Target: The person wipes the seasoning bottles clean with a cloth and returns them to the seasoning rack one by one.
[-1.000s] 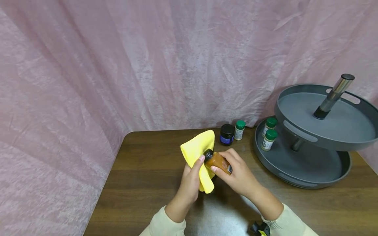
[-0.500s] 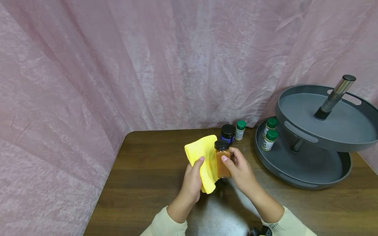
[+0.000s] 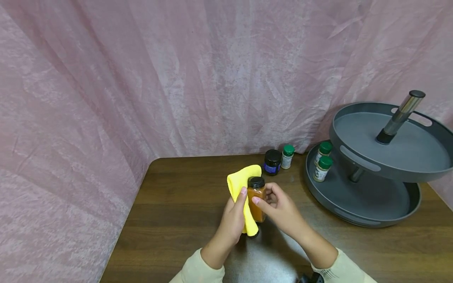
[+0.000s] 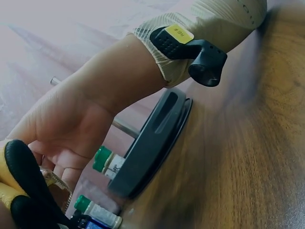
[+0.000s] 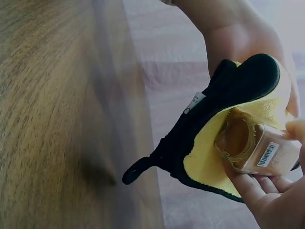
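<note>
My left hand point(image 3: 231, 220) holds a folded yellow cloth point(image 3: 244, 177), its thumb laid along the front. My right hand point(image 3: 284, 210) grips a spice jar point(image 3: 255, 193) of orange-brown contents with a black lid point(image 3: 256, 182), thumb in front. The jar is roughly upright above the table, its left side against the cloth. From the right wrist, the cloth shows a black backing point(image 5: 183, 143) with a hanging loop, and the jar's base point(image 5: 237, 136) and barcode side are visible. In the left wrist view, the backing point(image 4: 31, 186) covers most of the jar.
A dark jar with a blue label point(image 3: 271, 163) and a green-capped bottle point(image 3: 287, 156) stand at the back of the wooden table point(image 3: 177, 220). Two green-capped bottles point(image 3: 321, 169) sit on the lower tier of a grey two-tier tray point(image 3: 375, 204) at right.
The jar has turned from tilted, lid toward the left hand, to upright. It then shifted slightly left and down against the cloth. The left hand has moved slightly right.
</note>
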A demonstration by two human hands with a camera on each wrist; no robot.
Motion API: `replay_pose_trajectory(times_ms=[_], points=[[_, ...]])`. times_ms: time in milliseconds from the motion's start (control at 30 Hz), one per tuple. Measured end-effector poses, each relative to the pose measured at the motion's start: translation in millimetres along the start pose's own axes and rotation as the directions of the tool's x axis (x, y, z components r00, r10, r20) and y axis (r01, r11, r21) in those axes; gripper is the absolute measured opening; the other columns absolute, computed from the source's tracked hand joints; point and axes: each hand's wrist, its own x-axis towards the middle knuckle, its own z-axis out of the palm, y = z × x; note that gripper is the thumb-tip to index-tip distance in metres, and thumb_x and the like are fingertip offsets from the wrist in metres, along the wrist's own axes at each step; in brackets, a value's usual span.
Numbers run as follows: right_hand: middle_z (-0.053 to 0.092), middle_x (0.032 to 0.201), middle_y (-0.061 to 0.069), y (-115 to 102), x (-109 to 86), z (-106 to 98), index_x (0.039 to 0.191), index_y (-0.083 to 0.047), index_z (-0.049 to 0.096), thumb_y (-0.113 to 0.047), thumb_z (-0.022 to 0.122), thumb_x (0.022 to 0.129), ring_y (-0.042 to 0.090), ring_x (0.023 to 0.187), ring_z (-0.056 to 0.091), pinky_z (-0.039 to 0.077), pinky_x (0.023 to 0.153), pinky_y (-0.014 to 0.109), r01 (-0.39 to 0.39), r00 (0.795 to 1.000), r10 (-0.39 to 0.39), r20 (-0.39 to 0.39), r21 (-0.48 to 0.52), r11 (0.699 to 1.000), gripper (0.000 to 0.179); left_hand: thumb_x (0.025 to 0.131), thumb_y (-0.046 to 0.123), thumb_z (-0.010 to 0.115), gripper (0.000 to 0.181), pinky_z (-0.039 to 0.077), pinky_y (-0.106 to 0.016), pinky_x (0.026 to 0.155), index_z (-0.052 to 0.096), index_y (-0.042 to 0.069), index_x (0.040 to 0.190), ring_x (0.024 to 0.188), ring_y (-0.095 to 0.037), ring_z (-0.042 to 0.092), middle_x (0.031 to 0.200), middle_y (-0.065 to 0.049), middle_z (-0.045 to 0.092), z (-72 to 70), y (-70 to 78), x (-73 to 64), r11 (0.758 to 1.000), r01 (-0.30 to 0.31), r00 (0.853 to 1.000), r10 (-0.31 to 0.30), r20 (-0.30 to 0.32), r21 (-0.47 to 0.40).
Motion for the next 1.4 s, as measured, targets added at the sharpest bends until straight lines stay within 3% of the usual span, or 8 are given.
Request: replay_pose_trajectory(times_ms=[200, 367, 633, 800, 967, 1167, 1267, 1400], points=[[0.062, 0.106, 0.016, 5, 4.6, -1, 0.120, -0.001, 0.054, -0.021, 0.065, 0.100, 0.014, 0.090, 0.066, 0.057, 0.079, 0.026, 0.017, 1.000, -0.015, -0.020, 0.094, 0.995, 0.030, 0.109, 0.040, 0.039, 0.049, 0.049, -0.032, 0.087, 0.049, 0.000, 0.135, 0.096, -0.015, 0.059, 0.116, -0.019, 0.060, -0.2, -0.4, 0.2, 0.999, -0.009, 0.998, 0.006, 0.070, 0.040], [0.061, 0.109, 0.017, 7, 9.5, -3, 0.124, 0.007, 0.052, -0.019, 0.057, 0.104, 0.009, 0.092, 0.064, 0.057, 0.079, 0.025, -0.038, 0.997, 0.050, -0.051, 0.220, 0.975, 0.033, 0.109, 0.034, 0.041, 0.045, 0.049, -0.031, 0.091, 0.050, -0.001, 0.134, 0.100, -0.017, 0.061, 0.119, -0.024, 0.062, 0.0, -0.5, -0.2, 0.995, -0.046, 0.989, 0.033, 0.141, 0.087], [0.062, 0.118, 0.009, 10, 16.1, -12, 0.133, 0.005, 0.046, -0.034, 0.048, 0.108, 0.012, 0.102, 0.070, 0.059, 0.087, 0.031, -0.135, 0.985, 0.168, -0.045, 0.407, 0.903, 0.046, 0.108, 0.036, 0.046, 0.047, 0.042, -0.041, 0.106, 0.041, 0.011, 0.147, 0.123, -0.020, 0.052, 0.137, -0.009, 0.054, 1.9, -3.0, -1.9, 0.964, -0.132, 0.975, 0.084, 0.207, 0.232], [0.061, 0.122, 0.014, 9, 16.1, -12, 0.136, 0.006, 0.045, -0.036, 0.047, 0.108, 0.012, 0.102, 0.069, 0.057, 0.088, 0.029, -0.166, 0.984, 0.180, -0.004, 0.366, 0.916, 0.051, 0.107, 0.037, 0.046, 0.056, 0.038, -0.045, 0.112, 0.029, 0.018, 0.156, 0.133, -0.021, 0.046, 0.151, -0.002, 0.042, 2.8, -6.0, -1.9, 0.961, -0.139, 0.974, 0.089, 0.211, 0.239], [0.063, 0.119, 0.018, 6, 12.5, -8, 0.133, 0.008, 0.047, -0.031, 0.049, 0.107, 0.013, 0.099, 0.067, 0.057, 0.087, 0.031, -0.184, 0.983, 0.173, 0.063, 0.301, 0.936, 0.046, 0.109, 0.033, 0.043, 0.049, 0.043, -0.038, 0.107, 0.032, 0.014, 0.153, 0.125, -0.020, 0.053, 0.145, -0.009, 0.049, 1.7, -8.9, 0.7, 0.969, -0.150, 0.977, 0.114, 0.182, 0.194], [0.061, 0.119, 0.020, 4, 6.3, -3, 0.136, 0.007, 0.046, -0.025, 0.053, 0.105, 0.017, 0.101, 0.066, 0.057, 0.086, 0.034, -0.165, 0.976, 0.120, 0.184, 0.250, 0.954, 0.045, 0.109, 0.037, 0.041, 0.045, 0.054, -0.030, 0.086, 0.045, 0.003, 0.138, 0.098, -0.016, 0.065, 0.121, -0.020, 0.062, -3.4, -8.4, 5.3, 0.995, -0.056, 0.993, 0.047, 0.105, 0.088], [0.059, 0.121, 0.022, 4, 4.8, -3, 0.139, 0.006, 0.044, -0.021, 0.055, 0.102, 0.017, 0.101, 0.065, 0.057, 0.086, 0.032, -0.148, 0.969, 0.097, 0.228, 0.219, 0.964, 0.047, 0.109, 0.042, 0.039, 0.049, 0.055, -0.031, 0.082, 0.044, 0.003, 0.138, 0.094, -0.016, 0.065, 0.118, -0.022, 0.061, -5.4, -8.3, 7.8, 1.000, -0.009, 0.997, 0.007, 0.081, 0.029], [0.059, 0.120, 0.021, 4, 4.7, -3, 0.140, 0.006, 0.043, -0.018, 0.057, 0.100, 0.016, 0.100, 0.065, 0.055, 0.087, 0.032, -0.142, 0.971, 0.093, 0.222, 0.217, 0.966, 0.048, 0.109, 0.044, 0.036, 0.052, 0.055, -0.031, 0.082, 0.042, 0.002, 0.139, 0.094, -0.015, 0.065, 0.119, -0.022, 0.060, -6.4, -8.2, 9.1, 1.000, -0.002, 0.996, 0.002, 0.086, -0.006]])
